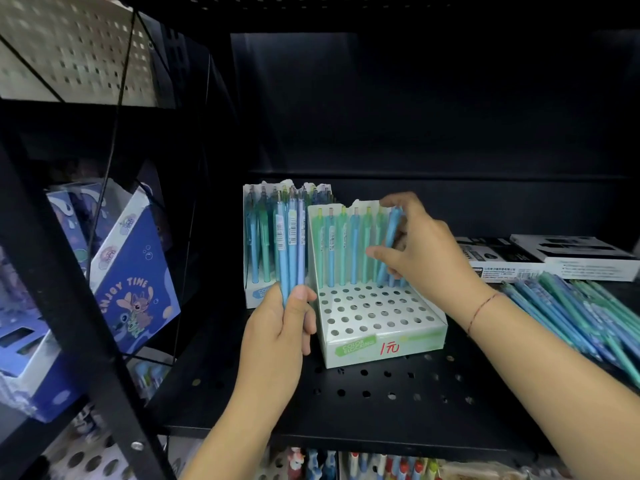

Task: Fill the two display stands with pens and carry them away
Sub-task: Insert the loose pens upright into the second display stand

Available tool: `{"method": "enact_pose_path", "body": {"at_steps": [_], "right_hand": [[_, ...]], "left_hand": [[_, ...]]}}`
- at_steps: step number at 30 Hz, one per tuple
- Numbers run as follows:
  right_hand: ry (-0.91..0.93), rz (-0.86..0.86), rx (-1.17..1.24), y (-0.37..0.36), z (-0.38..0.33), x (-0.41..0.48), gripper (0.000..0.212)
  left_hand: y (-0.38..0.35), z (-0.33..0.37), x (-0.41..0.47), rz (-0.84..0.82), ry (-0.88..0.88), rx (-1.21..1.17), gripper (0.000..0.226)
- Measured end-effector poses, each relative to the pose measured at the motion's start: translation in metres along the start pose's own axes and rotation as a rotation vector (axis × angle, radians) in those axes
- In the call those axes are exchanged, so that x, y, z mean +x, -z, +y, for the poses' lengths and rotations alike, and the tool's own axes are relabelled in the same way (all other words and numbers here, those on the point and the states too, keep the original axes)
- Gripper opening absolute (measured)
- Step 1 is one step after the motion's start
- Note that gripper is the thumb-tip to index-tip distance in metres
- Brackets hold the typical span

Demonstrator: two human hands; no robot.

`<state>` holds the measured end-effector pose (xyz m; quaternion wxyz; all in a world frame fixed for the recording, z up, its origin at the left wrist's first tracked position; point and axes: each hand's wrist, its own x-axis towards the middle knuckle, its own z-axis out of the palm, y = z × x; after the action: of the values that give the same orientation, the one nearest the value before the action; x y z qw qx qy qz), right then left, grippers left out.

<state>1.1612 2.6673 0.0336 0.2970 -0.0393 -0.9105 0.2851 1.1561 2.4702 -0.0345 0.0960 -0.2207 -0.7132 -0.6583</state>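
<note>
Status: front stand [381, 320] has back row only, other holes empty; rear stand [258, 237] behind it looks full. My left hand [277, 337] grips a pen bundle [289, 244] left of the front stand; my right hand [426, 251] pinches a blue pen [393, 237] at its back row. Carrying not started.

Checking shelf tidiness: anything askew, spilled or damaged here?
Loose pens lie heaped on the shelf at right, outside any stand. The front display stand sits at an angle to the shelf's front edge.

left hand [277, 337] grips blue pens [289, 244] | right hand [420, 251] holds pen [389, 244] at front stand [381, 327]
</note>
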Motion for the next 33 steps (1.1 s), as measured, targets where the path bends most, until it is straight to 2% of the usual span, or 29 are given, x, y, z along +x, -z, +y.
{"method": "enact_pose_path", "body": {"at_steps": [3,5,14,23,25,29,33], "right_hand": [[0.032,0.04,0.022,-0.001,-0.001,-0.002,0.072],[0.055,0.084,0.03,0.0,-0.001,-0.002,0.073],[0.216,0.261,-0.022,-0.002,0.003,-0.002,0.04],[0.138,0.279,0.067,-0.001,0.002,-0.005,0.031],[0.155,0.202,0.244,-0.001,-0.007,-0.009,0.029],[0.073,-0.129,0.748,-0.009,-0.026,-0.015,0.032],[0.068,-0.204,0.87,-0.015,-0.028,-0.017,0.026]], "left_hand": [[0.001,0.001,0.0,-0.005,-0.007,0.0,0.029],[0.001,0.001,0.0,-0.005,-0.011,0.004,0.029],[0.001,0.002,-0.002,-0.008,-0.009,0.001,0.029],[0.001,0.002,-0.002,-0.072,0.002,-0.016,0.029],[0.0,0.004,-0.002,-0.107,0.005,-0.029,0.029],[-0.001,0.003,-0.003,-0.187,0.001,-0.026,0.031],[-0.002,0.003,-0.003,-0.22,0.011,-0.033,0.027]]}}
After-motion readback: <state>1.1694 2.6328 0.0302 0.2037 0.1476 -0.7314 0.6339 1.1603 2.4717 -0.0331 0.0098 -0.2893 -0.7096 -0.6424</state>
